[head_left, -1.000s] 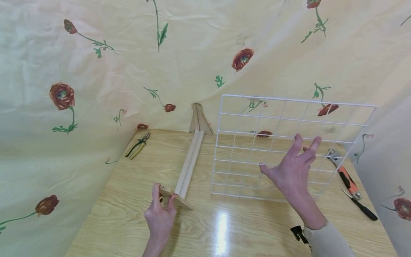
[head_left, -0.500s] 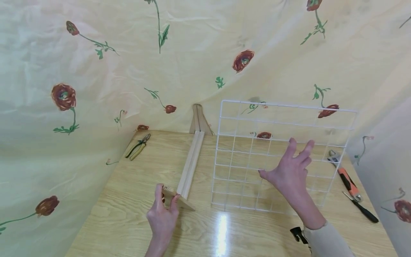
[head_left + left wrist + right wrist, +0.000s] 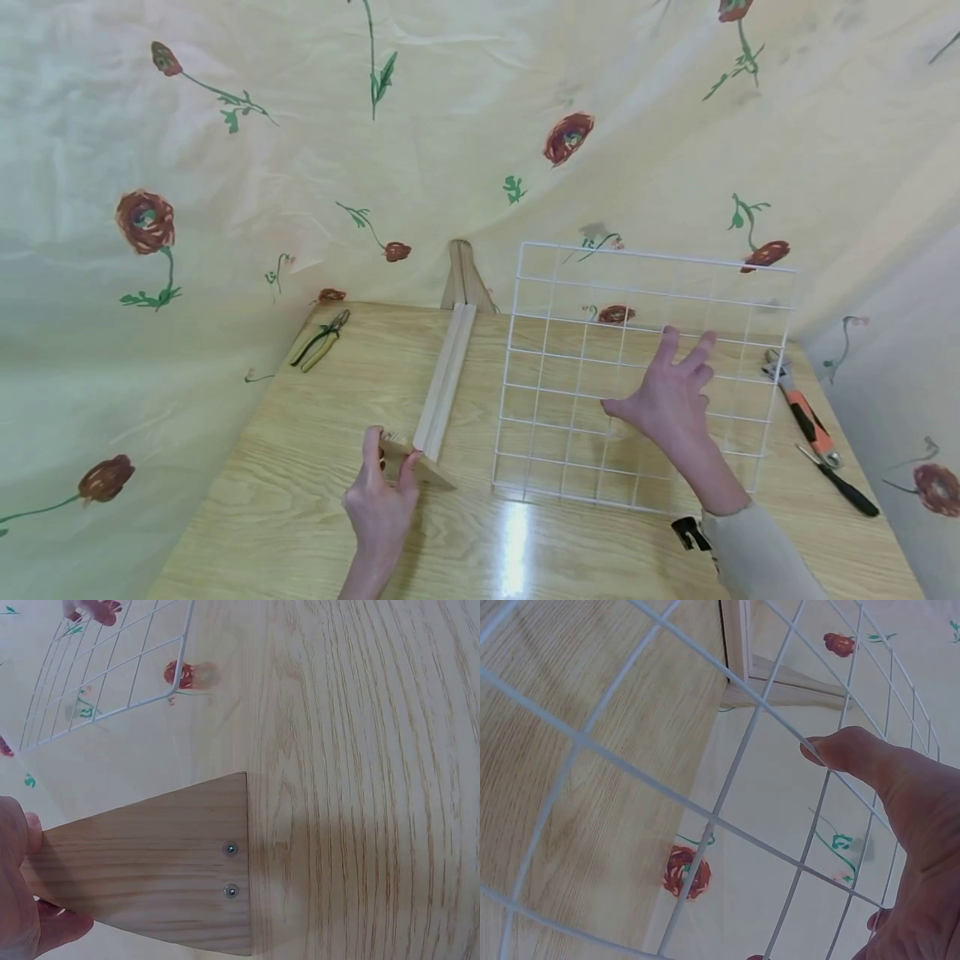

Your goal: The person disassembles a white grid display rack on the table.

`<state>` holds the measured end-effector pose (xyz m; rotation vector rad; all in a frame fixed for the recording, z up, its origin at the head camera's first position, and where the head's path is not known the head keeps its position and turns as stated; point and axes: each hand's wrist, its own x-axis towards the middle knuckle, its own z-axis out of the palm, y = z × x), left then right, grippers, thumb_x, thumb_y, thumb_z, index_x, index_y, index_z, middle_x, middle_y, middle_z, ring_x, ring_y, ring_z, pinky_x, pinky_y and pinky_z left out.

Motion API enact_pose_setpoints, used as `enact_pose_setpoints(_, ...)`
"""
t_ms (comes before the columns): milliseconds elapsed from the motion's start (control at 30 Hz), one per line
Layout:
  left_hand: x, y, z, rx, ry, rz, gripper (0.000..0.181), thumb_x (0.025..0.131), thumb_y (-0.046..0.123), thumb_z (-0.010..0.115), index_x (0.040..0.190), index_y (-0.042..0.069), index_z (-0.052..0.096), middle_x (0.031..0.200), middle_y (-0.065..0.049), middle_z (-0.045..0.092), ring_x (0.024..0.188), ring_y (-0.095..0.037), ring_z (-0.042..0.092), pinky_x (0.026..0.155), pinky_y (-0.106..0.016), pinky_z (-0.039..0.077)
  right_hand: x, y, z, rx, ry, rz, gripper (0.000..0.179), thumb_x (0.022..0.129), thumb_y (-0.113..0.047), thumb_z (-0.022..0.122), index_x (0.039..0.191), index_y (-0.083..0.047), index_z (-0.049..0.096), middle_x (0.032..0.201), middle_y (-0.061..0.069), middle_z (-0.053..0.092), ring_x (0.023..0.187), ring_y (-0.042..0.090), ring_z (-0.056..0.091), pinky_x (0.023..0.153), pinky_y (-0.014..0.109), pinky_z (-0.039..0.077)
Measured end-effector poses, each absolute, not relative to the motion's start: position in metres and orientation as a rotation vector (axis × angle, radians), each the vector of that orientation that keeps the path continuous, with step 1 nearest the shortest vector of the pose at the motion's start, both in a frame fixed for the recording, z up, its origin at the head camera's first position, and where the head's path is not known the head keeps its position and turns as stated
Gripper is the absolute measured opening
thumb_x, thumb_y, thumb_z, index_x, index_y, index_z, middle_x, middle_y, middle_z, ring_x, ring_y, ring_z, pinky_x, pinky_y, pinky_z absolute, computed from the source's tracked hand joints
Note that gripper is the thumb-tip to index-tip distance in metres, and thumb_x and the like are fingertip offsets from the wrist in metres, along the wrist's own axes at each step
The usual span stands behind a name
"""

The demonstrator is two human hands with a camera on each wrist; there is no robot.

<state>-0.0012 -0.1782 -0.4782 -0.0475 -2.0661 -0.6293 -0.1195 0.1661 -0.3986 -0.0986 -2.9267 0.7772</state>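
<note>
My left hand grips the upper part of a tapered wooden end piece, with two screw heads near its wide bottom edge. That piece stands upright at the near end of a wooden bar; a matching end piece stands at the far end. To the right, my right hand holds a white wire grid panel, fingers spread across its wires. The panel is upright, leaning slightly, apart from the wooden stand. In the right wrist view, the thumb lies against a wire; the other fingers are mostly hidden.
Pliers lie at the table's back left. An adjustable wrench and a black-handled screwdriver lie at the right. A flowered cloth hangs behind the table. Some black piece shows beside the right sleeve.
The grid panel has swung to face the head camera more squarely, its right edge shifting left and its bottom edge coming nearer. My right hand moved slightly left with it; my left hand stayed nearly still.
</note>
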Motion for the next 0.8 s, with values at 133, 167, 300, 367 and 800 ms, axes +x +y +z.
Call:
enact_pose_setpoints(133,-0.001,-0.177,-0.478,-0.031,-2.063,-0.620,0.060,0.101,0.053,0.048,0.113,-0.005,0.055,0.059,-0.009,0.057,0.035,-0.021,0.053,0.027,-0.013,0.032,-0.127,0.165,-0.402,-0.099,-2.972,0.761,0.138,0.057,-0.033,0.097,0.150,0.006,0.003,0.149,0.042,-0.025,0.115,0.072,0.025,0.054,0.068,0.046)
enact_pose_setpoints(167,-0.001,-0.177,-0.478,-0.028,-2.063,-0.618,0.060,0.101,0.054,0.048,0.113,-0.004,0.055,0.059,-0.009,0.057,0.035,-0.020,0.053,0.026,-0.013,0.031,-0.129,0.165,-0.403,-0.101,-2.986,0.754,0.138,0.057,-0.034,0.097,0.150,0.006,0.003,0.149,0.043,-0.025,0.115,0.072,0.025,0.055,0.070,0.046)
enact_pose_setpoints(300,-0.001,-0.176,-0.478,-0.023,-2.059,-0.613,0.060,0.101,0.055,0.047,0.113,-0.004,0.055,0.058,-0.008,0.056,0.033,-0.016,0.049,0.026,-0.012,0.027,-0.137,0.163,-0.407,-0.096,-3.037,0.734,0.137,0.056,-0.035,0.097,0.148,0.008,0.005,0.147,0.045,-0.024,0.115,0.074,0.025,0.057,0.074,0.047)
enact_pose_setpoints(367,-0.002,-0.175,-0.477,-0.022,-2.057,-0.611,0.060,0.101,0.055,0.047,0.113,-0.004,0.055,0.058,-0.008,0.056,0.033,-0.015,0.047,0.026,-0.012,0.026,-0.141,0.162,-0.409,-0.094,-3.065,0.730,0.136,0.057,-0.036,0.097,0.147,0.009,0.005,0.146,0.046,-0.025,0.115,0.075,0.024,0.058,0.075,0.046)
enact_pose_setpoints(800,-0.002,-0.175,-0.479,-0.026,-2.061,-0.615,0.061,0.101,0.055,0.047,0.114,-0.004,0.056,0.059,-0.007,0.056,0.033,-0.006,0.039,0.026,-0.009,0.023,-0.159,0.159,-0.424,-0.120,-3.246,0.744,0.141,0.062,-0.039,0.094,0.151,0.010,-0.003,0.144,0.048,-0.024,0.119,0.074,0.019,0.069,0.077,0.047)
